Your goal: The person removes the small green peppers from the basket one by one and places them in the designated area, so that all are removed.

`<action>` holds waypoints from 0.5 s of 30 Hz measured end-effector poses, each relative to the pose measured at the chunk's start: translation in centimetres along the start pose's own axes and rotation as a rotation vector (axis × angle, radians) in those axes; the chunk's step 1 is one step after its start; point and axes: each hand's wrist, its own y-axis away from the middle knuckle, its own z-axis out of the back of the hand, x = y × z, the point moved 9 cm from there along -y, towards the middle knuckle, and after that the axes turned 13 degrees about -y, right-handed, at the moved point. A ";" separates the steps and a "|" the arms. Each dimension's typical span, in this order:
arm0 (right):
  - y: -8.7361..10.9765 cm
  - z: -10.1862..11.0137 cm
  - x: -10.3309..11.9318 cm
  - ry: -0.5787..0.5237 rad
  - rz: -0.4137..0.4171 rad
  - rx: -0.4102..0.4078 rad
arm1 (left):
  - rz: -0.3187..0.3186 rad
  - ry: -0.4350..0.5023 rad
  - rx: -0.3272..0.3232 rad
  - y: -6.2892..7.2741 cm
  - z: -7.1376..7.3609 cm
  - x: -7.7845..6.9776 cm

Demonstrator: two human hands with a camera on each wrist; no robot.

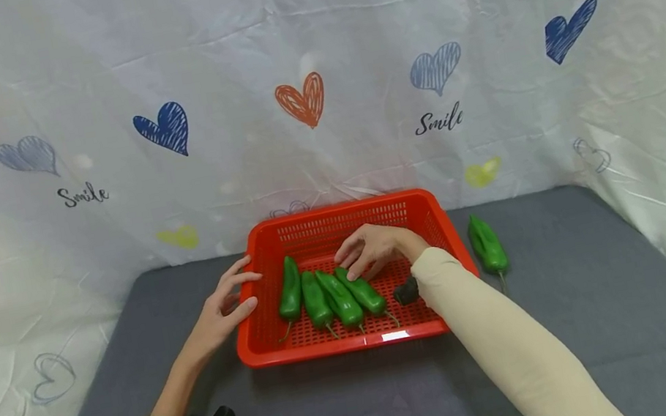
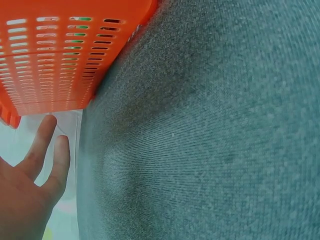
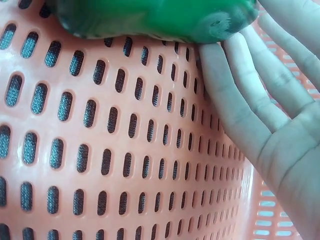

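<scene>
Four glossy, tapering green peppers (image 1: 340, 299) lie in one slotted red plastic basket (image 1: 331, 347), with a fifth pepper (image 1: 488, 245) on the cloth-covered grey counter (image 1: 369, 410) at its three o'clock. At nine o'clock the left hand (image 1: 221, 315), grip released, spreads its fingers at the rim; the right hand (image 1: 373, 244), grip loose, touches one pepper's (image 1: 367, 295) eleven-o'clock end.

"Smile" (image 1: 438, 119) twice on white sheet (image 1: 343, 35)

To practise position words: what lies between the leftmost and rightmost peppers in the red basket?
Two more green peppers lie side by side there in the basket; the head view shows this.
</scene>
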 end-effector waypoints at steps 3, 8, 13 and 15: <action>0.1 0.0 0.1 0.004 -0.002 -0.002 | 0.007 -0.001 0.001 -0.2 0.0 0.2; 0.2 0.0 0.3 0.026 -0.006 -0.007 | 0.016 0.001 -0.004 -0.3 0.0 0.2; 0.1 -0.1 0.3 0.015 -0.020 0.000 | 0.021 0.011 -0.006 -0.1 0.1 0.4; 0.1 -0.2 0.3 0.010 -0.024 0.000 | 0.023 0.013 -0.004 0.0 0.0 0.4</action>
